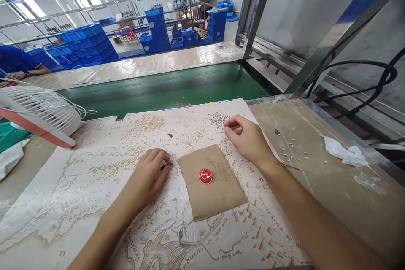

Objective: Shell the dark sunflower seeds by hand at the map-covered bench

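My left hand [151,174] rests on the map-printed sheet [104,194], its fingers curled round a small thin dark object [166,166] whose kind I cannot make out. My right hand [246,138] is closed in a pinch at the edge of a pile of tiny dark-and-light pieces [217,120]; anything between its fingertips is hidden. Between the hands lies a brown cardboard square [209,204]. On it sit a red round dish-like piece [205,176] and scattered tiny tan pieces [224,171]. Farther left is a pile of tiny golden pieces [154,122].
A white and orange fan [41,112] stands at the left. Beyond the sheet runs a green conveyor belt [171,88]. Loose bits [292,152] and a crumpled white tissue [344,152] lie at right. Blue crates [88,44] and two other people are farther off.
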Available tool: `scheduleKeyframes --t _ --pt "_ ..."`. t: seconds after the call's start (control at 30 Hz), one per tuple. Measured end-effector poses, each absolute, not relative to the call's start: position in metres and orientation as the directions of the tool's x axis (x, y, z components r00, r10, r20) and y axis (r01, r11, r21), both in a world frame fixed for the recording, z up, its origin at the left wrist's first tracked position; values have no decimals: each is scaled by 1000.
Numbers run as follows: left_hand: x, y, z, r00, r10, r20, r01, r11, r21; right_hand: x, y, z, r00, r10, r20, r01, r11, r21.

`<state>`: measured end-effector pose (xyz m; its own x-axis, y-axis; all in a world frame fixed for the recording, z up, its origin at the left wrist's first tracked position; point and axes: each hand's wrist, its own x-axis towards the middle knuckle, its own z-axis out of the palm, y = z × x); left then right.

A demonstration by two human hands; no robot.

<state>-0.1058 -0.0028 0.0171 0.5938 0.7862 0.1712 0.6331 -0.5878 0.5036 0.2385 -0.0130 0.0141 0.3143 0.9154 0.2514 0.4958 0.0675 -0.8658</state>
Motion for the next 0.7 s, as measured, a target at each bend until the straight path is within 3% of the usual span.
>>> scheduleKeyframes --t 0.2,0.7 --pt "-115 5 -4 559 803 206 688 -588 424 236 -12 13 284 932 226 491 61 -869" --pt "-183 21 1 475 833 285 777 -549 308 236 -13 15 273 937 216 502 53 -863"
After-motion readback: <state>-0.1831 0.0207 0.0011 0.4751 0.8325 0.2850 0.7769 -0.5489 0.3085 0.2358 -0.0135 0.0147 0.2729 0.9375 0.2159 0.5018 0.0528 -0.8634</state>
